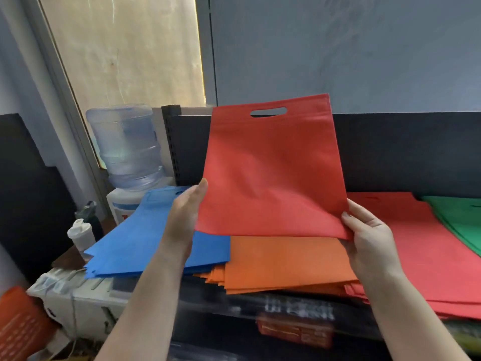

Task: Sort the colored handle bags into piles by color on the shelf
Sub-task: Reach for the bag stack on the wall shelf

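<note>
A red bag [270, 168] stands upright above the orange pile [283, 261] on the shelf [260, 306], hiding that pile's far end; the left hand [186, 212] holds its lower left edge and the right hand [369, 235] pinches its lower right corner. Left of the orange pile lies a blue pile [145, 241] — beyond it a water bottle [127, 147]; right of it a red pile [426, 256], then a green pile [460, 222].

4 piles on the shelf [299, 306]: 1 blue pile [145, 241], 1 orange pile [283, 264], 1 red pile [426, 259], 1 green pile [460, 217]. 1 red bag [270, 173] held up, 2 hands: left [186, 212], right [369, 238]. 1 water jug [127, 144], 2 small bottles: white [80, 235], dark [89, 212].
</note>
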A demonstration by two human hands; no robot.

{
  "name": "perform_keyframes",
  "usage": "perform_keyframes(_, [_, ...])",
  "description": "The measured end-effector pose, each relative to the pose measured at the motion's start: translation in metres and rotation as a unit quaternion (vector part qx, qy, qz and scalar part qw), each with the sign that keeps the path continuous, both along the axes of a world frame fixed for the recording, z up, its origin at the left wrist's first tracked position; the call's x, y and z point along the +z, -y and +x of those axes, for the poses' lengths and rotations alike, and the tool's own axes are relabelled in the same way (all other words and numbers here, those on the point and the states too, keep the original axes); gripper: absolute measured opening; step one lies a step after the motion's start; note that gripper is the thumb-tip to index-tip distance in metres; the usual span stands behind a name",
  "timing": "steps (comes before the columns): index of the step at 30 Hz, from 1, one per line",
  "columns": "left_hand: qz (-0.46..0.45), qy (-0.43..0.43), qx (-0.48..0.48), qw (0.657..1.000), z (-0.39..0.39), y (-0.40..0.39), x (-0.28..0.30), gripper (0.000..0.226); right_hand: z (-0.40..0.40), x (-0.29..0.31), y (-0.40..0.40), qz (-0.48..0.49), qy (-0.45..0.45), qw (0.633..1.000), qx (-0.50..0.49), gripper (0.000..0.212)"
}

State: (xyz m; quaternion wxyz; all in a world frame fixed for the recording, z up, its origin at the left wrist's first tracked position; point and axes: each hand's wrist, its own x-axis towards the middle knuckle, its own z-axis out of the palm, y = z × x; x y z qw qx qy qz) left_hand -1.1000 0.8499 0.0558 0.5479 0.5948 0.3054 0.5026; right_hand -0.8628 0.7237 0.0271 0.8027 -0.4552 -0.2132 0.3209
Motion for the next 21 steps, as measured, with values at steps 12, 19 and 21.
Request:
perform_keyframes(12, [0.197, -0.183, -0.007, 0.963, 0.148, 0.047, -0.029, 0.01, 0.115, -0.006, 0.104, -0.09, 0.188, 0.947, -0.243, 0.024])
perform_keyframes(19, [0.257, -0.301, -0.032, 0.918, 0.184, 0.065, -0.058, 0.011, 0.135, -0.027, 0.136, -0.328, 0.424, 0.775, -0.334, 0.026])
perform_keyframes(21, [0.284, -0.378, -0.004, 0.881, 0.187, 0.068, -0.065, 0.02, 0.138, -0.033, 0.14, -0.388, 0.458, 0.741, -0.302, 0.028])
